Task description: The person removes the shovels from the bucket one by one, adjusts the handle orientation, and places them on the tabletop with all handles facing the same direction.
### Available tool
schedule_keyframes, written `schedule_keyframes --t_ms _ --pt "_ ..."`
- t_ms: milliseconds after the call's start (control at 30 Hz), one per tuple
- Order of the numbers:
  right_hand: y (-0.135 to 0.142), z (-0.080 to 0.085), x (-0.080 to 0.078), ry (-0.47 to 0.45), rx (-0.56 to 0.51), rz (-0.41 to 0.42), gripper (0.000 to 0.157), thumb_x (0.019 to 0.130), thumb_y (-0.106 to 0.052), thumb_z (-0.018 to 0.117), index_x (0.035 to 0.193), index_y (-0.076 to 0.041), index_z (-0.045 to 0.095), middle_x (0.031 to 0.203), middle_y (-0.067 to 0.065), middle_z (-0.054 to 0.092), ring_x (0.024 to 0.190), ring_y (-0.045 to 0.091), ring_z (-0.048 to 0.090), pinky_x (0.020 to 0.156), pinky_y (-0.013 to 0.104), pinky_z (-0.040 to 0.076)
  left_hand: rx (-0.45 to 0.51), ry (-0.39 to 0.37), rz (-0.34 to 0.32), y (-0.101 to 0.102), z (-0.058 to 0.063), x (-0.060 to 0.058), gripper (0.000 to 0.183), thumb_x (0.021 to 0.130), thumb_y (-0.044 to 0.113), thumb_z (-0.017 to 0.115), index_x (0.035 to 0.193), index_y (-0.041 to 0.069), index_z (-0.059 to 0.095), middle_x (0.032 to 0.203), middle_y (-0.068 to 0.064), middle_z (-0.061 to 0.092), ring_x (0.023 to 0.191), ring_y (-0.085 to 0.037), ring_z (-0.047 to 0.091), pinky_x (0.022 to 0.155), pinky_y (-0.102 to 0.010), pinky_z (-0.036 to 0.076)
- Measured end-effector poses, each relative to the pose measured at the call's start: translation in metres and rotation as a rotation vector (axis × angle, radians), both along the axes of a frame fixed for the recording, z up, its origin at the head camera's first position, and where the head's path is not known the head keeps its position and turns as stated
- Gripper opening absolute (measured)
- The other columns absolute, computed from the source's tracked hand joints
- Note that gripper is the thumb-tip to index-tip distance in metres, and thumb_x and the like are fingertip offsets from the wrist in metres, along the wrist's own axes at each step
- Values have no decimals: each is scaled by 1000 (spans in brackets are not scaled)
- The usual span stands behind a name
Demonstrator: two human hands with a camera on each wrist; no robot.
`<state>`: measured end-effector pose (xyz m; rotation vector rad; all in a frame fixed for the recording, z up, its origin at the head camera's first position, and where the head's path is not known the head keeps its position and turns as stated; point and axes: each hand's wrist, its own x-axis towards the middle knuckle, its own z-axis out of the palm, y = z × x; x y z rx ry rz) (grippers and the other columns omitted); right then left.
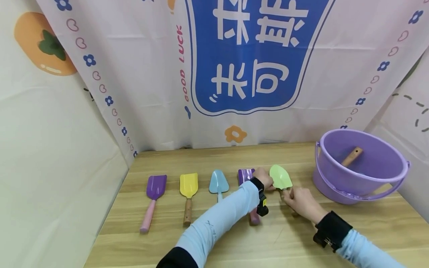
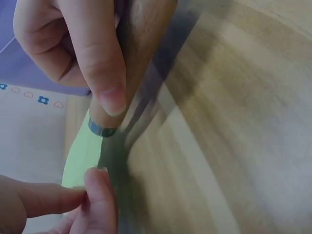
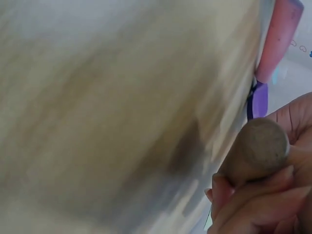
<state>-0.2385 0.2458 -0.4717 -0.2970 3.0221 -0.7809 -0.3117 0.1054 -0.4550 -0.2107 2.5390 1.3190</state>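
Observation:
A small garden trowel with a light green pointed blade [image 1: 280, 176] and a wooden handle [image 2: 146, 44] is raised slightly above the table, its shadow below. My right hand [image 1: 303, 203] grips the handle, and the round wooden end [image 3: 265, 148] shows in the right wrist view. At the blade's left edge is my left hand [image 1: 264, 178]; its thumb and finger come together there in the left wrist view, seeming to pinch the blade. Beneath my left forearm lies a purple shovel [image 1: 245, 175] with a pink handle, partly covered.
Left along the wooden table [image 1: 254, 249] lie a light blue trowel [image 1: 219, 181], a yellow shovel [image 1: 189, 185] and another purple shovel [image 1: 156, 186] with a pink handle. A purple bucket [image 1: 348, 190] stands at the right, a wooden handle [image 1: 352, 156] inside it. Printed cloth hangs behind.

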Motion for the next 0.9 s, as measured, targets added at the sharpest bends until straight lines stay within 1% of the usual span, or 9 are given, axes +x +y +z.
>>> schedule_keyframes --t_ms 33,100,133,167,267,333,500,733,900 --pt "0 0 0 -9 -2 -3 31 87 -21 62 61 -11 49 49 -5 49 45 10 48 45 26 41 -40 15 -21 0 0 2 13 73 -4 64 61 0 60 52 -7 60 54 -20 66 46 -24 55" --pt "-1 -1 1 -29 -4 -12 32 87 -21 63 60 -11 49 48 -4 49 45 10 49 46 26 42 -40 9 -40 -1 1 4 15 75 -4 62 62 2 59 54 -7 61 55 -20 67 48 -24 55" --pt "-2 -1 1 -44 -7 -20 32 87 -22 63 61 -11 49 48 -4 49 44 11 49 46 26 42 -34 3 -41 0 1 5 15 76 -4 61 62 3 59 55 -7 62 57 -20 67 49 -24 56" --pt "-2 -2 1 -56 -7 -23 32 87 -23 63 62 -10 49 48 -4 50 44 11 49 46 26 42 -3 -10 -31 0 1 6 16 76 -5 60 62 2 58 55 -8 62 58 -21 67 50 -25 56" --pt "-2 -2 1 -70 -10 -31 31 87 -24 64 65 -10 48 49 -3 50 45 11 49 45 25 41 26 -36 -14 2 -1 6 15 77 -6 59 65 3 55 56 -8 60 60 -22 68 54 -27 57" --pt "-3 -2 1 -71 -15 -31 31 87 -24 64 65 -10 48 49 -3 50 44 11 49 44 25 41 46 -51 7 3 -1 5 13 78 -6 59 68 2 54 57 -9 60 61 -23 68 55 -28 58" --pt "-3 -3 -1 -63 -30 -21 35 89 -27 61 61 -10 52 44 -4 51 41 11 49 41 26 42 81 -82 36 4 -3 3 10 79 -6 58 73 1 53 64 -13 57 62 -24 68 56 -30 58" --pt "-3 -2 -1 -55 -24 -15 33 89 -28 60 62 -9 55 45 -3 52 41 11 49 42 26 42 125 -59 -3 2 -8 6 15 78 -10 54 70 3 54 61 -11 56 62 -27 68 58 -34 58" --pt "-4 -2 0 -25 4 -10 33 88 -26 62 60 -11 52 45 -5 49 42 11 48 42 26 42 159 -80 -8 -1 -6 8 16 77 -11 54 70 3 54 62 -10 57 65 -28 68 60 -35 58"
